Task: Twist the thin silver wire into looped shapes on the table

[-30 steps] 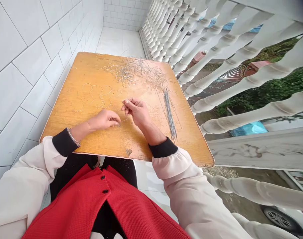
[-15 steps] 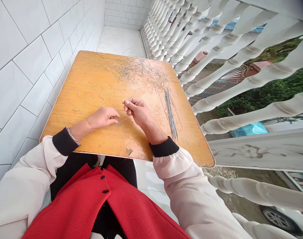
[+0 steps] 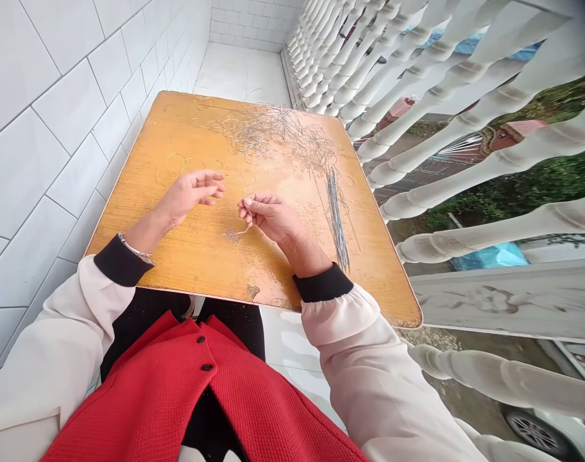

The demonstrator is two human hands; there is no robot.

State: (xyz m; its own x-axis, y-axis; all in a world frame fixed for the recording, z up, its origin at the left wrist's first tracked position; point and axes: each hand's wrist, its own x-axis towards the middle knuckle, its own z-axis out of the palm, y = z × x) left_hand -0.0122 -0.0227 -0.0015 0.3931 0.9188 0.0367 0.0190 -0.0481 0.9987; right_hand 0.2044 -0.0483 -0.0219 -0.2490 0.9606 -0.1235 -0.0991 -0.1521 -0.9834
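Observation:
Between thumb and fingers, my right hand (image 3: 271, 221) pinches a thin bent wire (image 3: 245, 230), whose curved end hangs below the fingertips over the table. To its left my left hand (image 3: 192, 194) hovers with its fingers apart and nothing in them. Beyond the hands lie several loose curled wires (image 3: 217, 165) on the wooden table (image 3: 196, 256); my left hand partly hides some of them. Right of my right hand rests a bundle of straight grey wires (image 3: 337, 221).
A tangled heap of wire (image 3: 273, 131) covers the table's far right part. White tiled wall (image 3: 66, 122) runs along the left, and a white balustrade (image 3: 446, 173) along the right. The table's near edge is close to my body.
My left hand has moved up and away from my right hand, and its fingers have spread. My right hand keeps its pinch on the wire, and more of the wire shows below it.

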